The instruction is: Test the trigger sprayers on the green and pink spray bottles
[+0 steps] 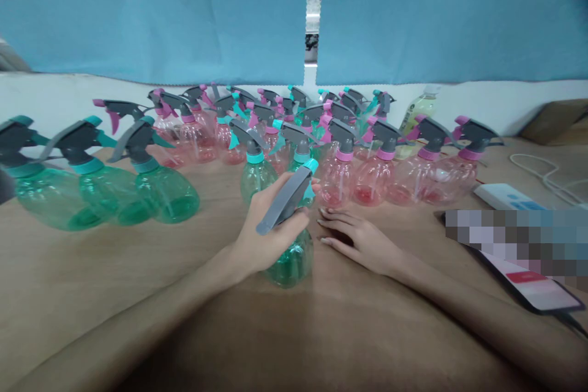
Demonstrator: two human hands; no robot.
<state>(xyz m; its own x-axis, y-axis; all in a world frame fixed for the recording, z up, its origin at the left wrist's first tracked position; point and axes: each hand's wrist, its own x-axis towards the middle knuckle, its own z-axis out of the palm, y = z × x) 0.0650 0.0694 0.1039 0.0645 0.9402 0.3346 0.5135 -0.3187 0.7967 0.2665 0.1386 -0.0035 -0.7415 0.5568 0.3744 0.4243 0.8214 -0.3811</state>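
My left hand (264, 236) is wrapped round the neck of a green spray bottle (291, 263) with a grey and turquoise trigger head, at the middle of the table. The bottle's trigger is partly hidden behind my fingers. To its right, my right hand (362, 239) lies palm down on the wood with fingers stretched out, holding nothing. Just beyond that hand stand several pink spray bottles (374, 180) with pink collars. Behind the held bottle are more green ones, among them a green spray bottle (254, 180) with a turquoise collar.
Three green spray bottles (172, 199) stand at the left. Pink and green bottles crowd the back, before a blue cloth (151, 12). A yellowish drink bottle (420, 110) is behind them. A phone (528, 278), a white box (505, 196) and a cable (542, 174) lie at right.
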